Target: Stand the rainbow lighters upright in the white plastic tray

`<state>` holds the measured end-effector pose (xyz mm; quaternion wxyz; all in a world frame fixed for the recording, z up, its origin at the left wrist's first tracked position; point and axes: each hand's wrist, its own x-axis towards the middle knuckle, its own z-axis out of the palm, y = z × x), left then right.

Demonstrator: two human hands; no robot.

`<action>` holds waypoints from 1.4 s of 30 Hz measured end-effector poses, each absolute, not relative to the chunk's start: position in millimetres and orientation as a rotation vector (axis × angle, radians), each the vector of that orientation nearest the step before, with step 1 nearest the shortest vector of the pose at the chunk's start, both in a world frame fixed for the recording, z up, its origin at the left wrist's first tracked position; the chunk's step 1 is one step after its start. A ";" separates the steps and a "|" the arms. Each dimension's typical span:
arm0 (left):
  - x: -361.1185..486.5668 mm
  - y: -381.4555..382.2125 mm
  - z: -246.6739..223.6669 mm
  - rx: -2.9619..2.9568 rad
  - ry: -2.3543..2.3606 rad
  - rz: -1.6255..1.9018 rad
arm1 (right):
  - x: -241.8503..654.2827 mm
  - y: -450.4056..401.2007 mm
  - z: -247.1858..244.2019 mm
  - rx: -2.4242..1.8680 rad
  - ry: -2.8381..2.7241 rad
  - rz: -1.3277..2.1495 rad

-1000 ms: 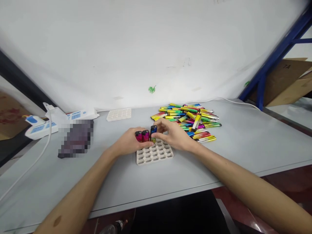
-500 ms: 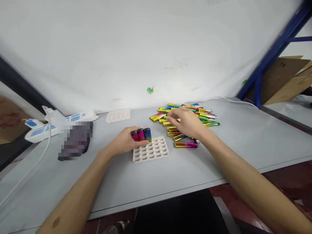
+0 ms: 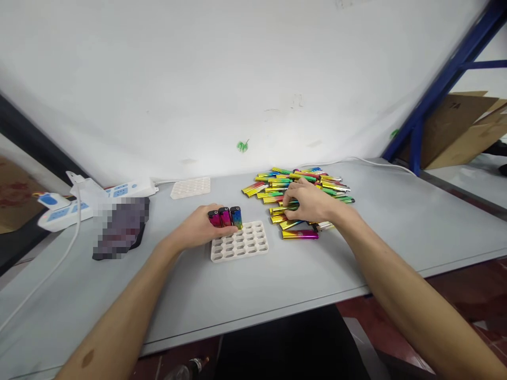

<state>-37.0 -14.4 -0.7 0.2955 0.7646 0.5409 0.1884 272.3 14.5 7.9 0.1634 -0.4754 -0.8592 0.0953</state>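
Observation:
My left hand point(image 3: 200, 227) is closed around three upright lighters point(image 3: 225, 217), two pink and one blue, all with black tops. They stand at the back left edge of a white tray point(image 3: 241, 242) with rows of slots; their lower ends are hidden, so whether they sit in slots I cannot tell. Over on the right, my right hand point(image 3: 307, 200) pinches a gold lighter point(image 3: 278, 210) at the near side of a heap of shiny lighters point(image 3: 273, 183). A gold and magenta lighter point(image 3: 300, 234) lies closest to me, just in front of that heap.
A second white slotted tray point(image 3: 190, 187) lies near the wall. Power strips point(image 3: 130, 188) with a white cable and a dark blurred-out object point(image 3: 122, 228) occupy the left side. Cardboard boxes point(image 3: 455, 126) stand beyond the blue frame point(image 3: 415, 142) at right.
My right hand has come down onto the heap, and its fingers have closed on a lighter. My left hand keeps its hold on the three lighters; the view has shifted slightly.

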 end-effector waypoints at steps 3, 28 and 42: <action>-36.8 -14.7 -1.0 2.020 1.431 0.507 | 266.2 12.2 9.5 -1.337 -2.320 0.348; -38.1 -12.5 -4.2 1.990 1.427 0.484 | 218.2 -1.6 -13.5 -0.865 -1.400 1.400; -41.4 -16.9 18.1 1.988 1.258 0.544 | 217.6 -10.9 -0.2 -0.789 -1.194 1.695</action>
